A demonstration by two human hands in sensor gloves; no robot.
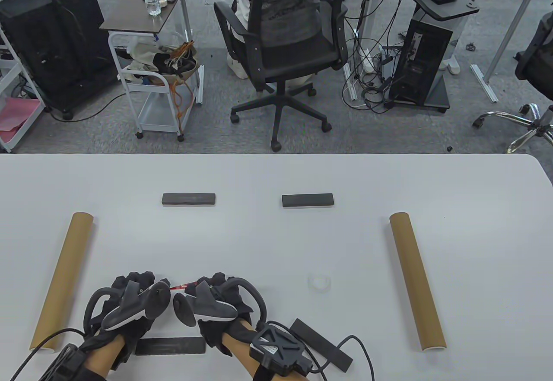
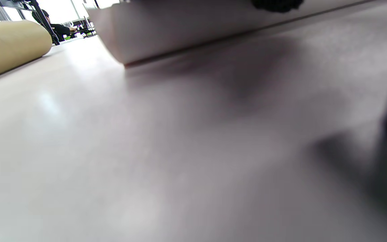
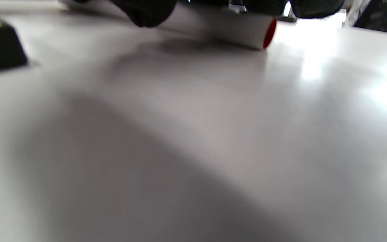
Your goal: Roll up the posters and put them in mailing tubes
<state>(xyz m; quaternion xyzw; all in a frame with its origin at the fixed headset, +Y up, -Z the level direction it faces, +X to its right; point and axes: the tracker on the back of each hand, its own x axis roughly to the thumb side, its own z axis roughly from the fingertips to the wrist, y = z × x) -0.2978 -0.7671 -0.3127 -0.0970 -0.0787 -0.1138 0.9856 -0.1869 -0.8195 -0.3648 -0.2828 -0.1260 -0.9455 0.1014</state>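
Wrist views alone show the rolled poster: a white roll with a red end lying on the table, with the right hand's fingertips pressing on top of it, while the table view hides it under the left hand and right hand, set side by side near the front edge. How the left fingers lie cannot be told. Two cardboard mailing tubes lie well apart at either side; no writing is readable.
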